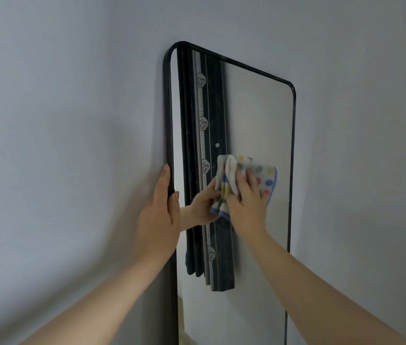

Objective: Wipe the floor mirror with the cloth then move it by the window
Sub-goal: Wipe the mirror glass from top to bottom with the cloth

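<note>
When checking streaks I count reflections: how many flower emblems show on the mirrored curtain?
4 emblems on the reflected curtain: near the mirror's top, lower, beside the cloth, below the right hand; its reflection may hide another.

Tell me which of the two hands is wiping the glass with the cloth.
The right hand: it presses the dotted cloth flat against the floor mirror. The left hand only grips the mirror's black frame at its left edge.
</note>
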The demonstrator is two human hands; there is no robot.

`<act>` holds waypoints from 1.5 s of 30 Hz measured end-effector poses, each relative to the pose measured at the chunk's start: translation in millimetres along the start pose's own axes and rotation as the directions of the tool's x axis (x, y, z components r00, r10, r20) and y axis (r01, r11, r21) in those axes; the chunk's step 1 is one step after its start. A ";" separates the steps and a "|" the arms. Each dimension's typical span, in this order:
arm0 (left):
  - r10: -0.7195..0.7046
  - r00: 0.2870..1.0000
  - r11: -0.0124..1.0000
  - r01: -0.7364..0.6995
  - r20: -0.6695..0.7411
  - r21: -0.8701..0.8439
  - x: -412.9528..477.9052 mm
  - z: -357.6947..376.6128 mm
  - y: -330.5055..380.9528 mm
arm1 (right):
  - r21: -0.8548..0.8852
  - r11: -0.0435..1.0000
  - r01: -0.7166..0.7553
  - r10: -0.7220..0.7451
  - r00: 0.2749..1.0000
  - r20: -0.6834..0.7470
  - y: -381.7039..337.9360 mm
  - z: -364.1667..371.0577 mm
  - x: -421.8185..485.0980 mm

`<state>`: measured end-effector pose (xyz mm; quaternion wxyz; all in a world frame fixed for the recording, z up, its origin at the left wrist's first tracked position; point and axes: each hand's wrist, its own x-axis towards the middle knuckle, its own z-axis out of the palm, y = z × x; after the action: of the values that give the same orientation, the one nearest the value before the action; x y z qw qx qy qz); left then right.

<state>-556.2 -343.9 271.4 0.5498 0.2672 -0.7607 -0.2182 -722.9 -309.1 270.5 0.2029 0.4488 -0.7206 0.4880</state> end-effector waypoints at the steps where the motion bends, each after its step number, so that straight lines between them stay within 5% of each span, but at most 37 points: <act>1: 0.005 1.000 1.000 -0.005 -0.004 0.003 -0.3 0.2 0.1 | -0.037 0.999 0.030 -0.030 1.000 0.004 6.0 0.8 3.8; 4: -0.007 1.000 1.000 0.007 0.009 0.012 0.1 -0.6 1.1 | -0.006 0.967 -0.254 0.254 0.967 0.005 61.2 9.1 23.1; 6: -0.019 1.000 1.000 0.019 0.012 0.021 -0.1 0.5 0.3 | 0.220 0.834 -0.506 0.498 0.862 0.096 92.0 8.4 24.1; 9: -0.018 1.000 0.997 0.020 -0.019 0.075 -0.2 2.0 -1.7 | 0.410 0.611 -0.677 0.652 0.724 0.225 104.8 8.5 39.0; 11: -0.023 0.999 0.998 0.025 -0.029 0.064 -1.0 1.2 -1.8 | 0.440 0.563 -0.699 0.670 0.698 0.252 87.6 1.9 56.2; 14: -0.019 0.999 0.998 0.020 -0.029 0.059 -1.6 2.8 -1.0 | 0.391 0.793 -0.467 0.479 0.875 0.073 79.0 -8.3 72.0; 16: -0.009 0.999 0.999 0.011 -0.045 0.042 -2.4 3.7 0.5 | 0.287 0.847 -0.449 0.451 0.890 0.062 90.0 -12.0 65.6; 20: -0.013 1.000 0.999 0.013 -0.027 0.033 -1.1 2.8 -1.0 | 0.293 0.644 -0.707 0.707 0.696 0.126 132.4 4.6 55.6; 23: -0.016 1.000 0.999 0.017 -0.022 0.034 -0.4 3.4 -2.8 | 0.363 0.552 -0.751 0.746 0.639 0.188 141.7 2.1 53.3; 31: 0.013 0.999 0.999 -0.011 -0.050 0.047 -0.7 5.5 -3.3 | 0.516 0.744 -0.425 0.525 0.849 -0.058 84.5 6.6 31.6; 34: 0.038 0.997 0.998 -0.035 -0.063 0.048 -1.9 3.7 -1.2 | 0.396 0.905 -0.156 0.209 0.973 -0.096 43.3 25.7 -23.6; 37: 0.029 0.999 0.999 -0.028 -0.030 0.044 -1.6 1.9 -0.8 | 0.247 0.964 0.094 -0.072 0.992 -0.100 35.6 29.6 -44.2; 42: -0.013 1.000 1.000 0.013 -0.012 0.005 -1.3 4.5 -7.1 | 0.361 0.896 -0.258 0.302 0.951 -0.071 42.4 5.0 9.1; 45: -0.009 1.000 1.000 0.009 -0.015 0.004 -1.1 4.2 -7.0 | 0.169 0.985 -0.015 0.031 0.996 -0.088 7.5 15.9 -24.6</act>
<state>-558.7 -348.4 265.0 0.5541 0.2735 -0.7557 -0.2169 -714.2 -311.3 241.7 0.1909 0.4336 -0.6720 0.5691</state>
